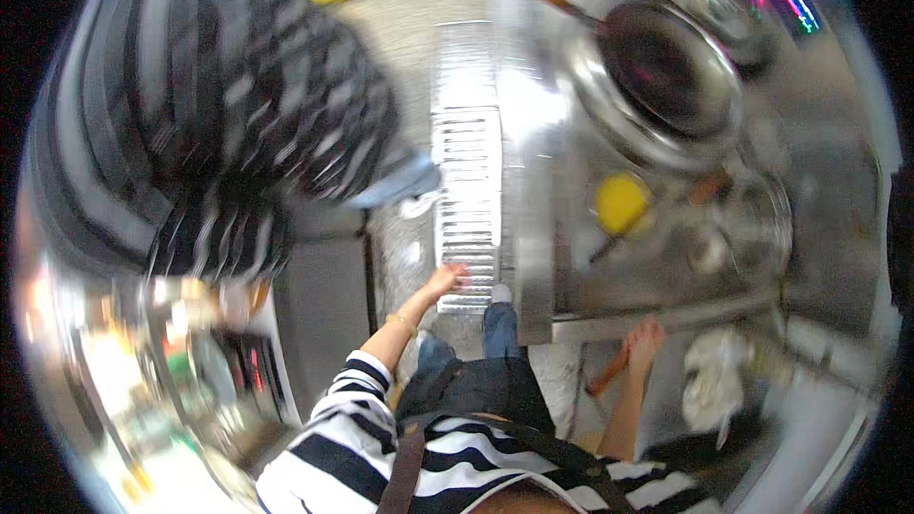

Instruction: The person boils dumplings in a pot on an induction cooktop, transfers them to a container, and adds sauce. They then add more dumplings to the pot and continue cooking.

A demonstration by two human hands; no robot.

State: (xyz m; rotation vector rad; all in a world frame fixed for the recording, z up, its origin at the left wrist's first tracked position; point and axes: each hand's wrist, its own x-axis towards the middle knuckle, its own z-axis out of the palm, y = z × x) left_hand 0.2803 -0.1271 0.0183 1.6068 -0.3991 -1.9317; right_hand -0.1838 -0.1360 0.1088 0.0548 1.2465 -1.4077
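Observation:
My left hand (450, 278) hangs over the metal floor grate with its fingers somewhat apart and nothing seen in it; a yellow bracelet rings that wrist. My right hand (645, 340) is beside the near edge of the steel stove counter (607, 325), gripping a brown handle (608, 373), which looks wooden. What the handle belongs to cannot be made out. On the counter lie a round yellow thing (623, 202) with a dark stick across it and a large dark wok (653, 68) in a shiny metal ring. Motion blur softens the picture.
Another person in a striped top (235, 86) bends close by at the left. A slatted drain grate (468, 157) runs along the floor between us and the counter. A crumpled whitish cloth (714, 382) lies at the right, and a dark grey cabinet (325, 300) stands at the left.

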